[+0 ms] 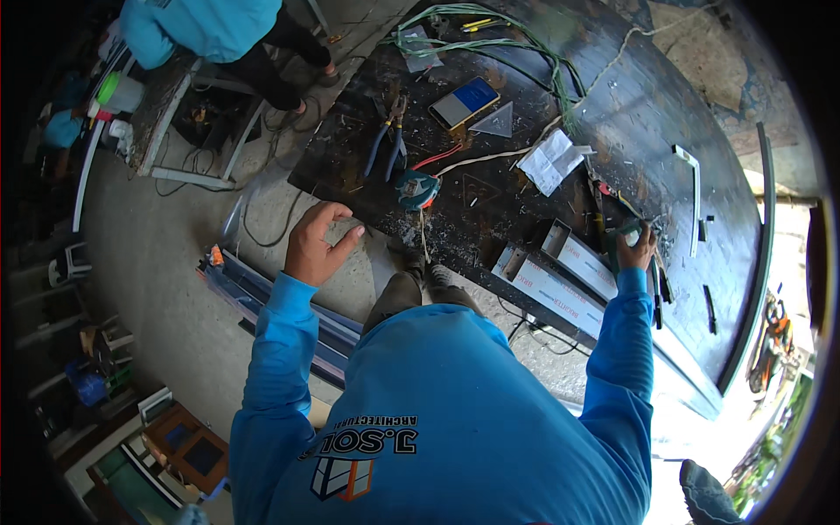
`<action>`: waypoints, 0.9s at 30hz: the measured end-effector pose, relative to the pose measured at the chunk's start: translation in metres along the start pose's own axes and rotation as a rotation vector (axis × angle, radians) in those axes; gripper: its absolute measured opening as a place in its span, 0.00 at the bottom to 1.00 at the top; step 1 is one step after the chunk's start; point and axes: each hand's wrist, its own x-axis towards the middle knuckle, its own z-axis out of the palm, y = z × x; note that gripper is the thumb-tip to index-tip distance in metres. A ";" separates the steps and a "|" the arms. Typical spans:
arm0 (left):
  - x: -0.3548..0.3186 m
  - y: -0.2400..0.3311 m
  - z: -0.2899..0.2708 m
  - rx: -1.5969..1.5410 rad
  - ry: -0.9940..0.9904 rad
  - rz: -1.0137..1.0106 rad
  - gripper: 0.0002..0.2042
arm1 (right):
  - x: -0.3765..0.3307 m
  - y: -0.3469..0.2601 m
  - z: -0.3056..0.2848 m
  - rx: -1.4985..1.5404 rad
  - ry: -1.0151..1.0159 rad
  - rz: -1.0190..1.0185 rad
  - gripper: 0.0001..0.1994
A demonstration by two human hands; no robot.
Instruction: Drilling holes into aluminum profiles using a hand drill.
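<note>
Screwdriver (623, 234) sat at the bench's (542, 87) right edge, gripped in my right hand (635, 250) — its axis I couldn't tell. Left hand (317, 245) hovered unclenched and empty — tape measure (415, 189) just beyond it.

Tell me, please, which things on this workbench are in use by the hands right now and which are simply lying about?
In hand or at the hands:
- right hand gripping a green-handled tool
- white metal channels beside it
- left hand, open and empty, near the bench edge

Lying about:
- pliers
- tape measure
- phone
- crumpled paper
- green cables
</note>
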 end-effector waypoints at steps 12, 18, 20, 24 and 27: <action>-0.098 -0.056 -0.038 0.061 0.135 -0.160 0.12 | -0.051 -0.296 0.049 1.034 -0.542 -0.268 0.17; -0.157 -0.157 -0.090 0.024 0.283 -0.409 0.14 | -0.142 -0.475 0.072 1.055 -0.948 -0.541 0.14; -0.177 -0.198 -0.116 0.026 0.290 -0.475 0.15 | -0.178 -0.535 0.082 1.003 -1.109 -0.629 0.14; -0.220 -0.272 -0.196 0.089 0.275 -0.577 0.16 | -0.249 -0.659 0.100 0.868 -1.297 -0.798 0.14; -0.246 -0.312 -0.270 0.079 0.294 -0.654 0.16 | -0.278 -0.746 0.116 0.792 -1.409 -0.895 0.14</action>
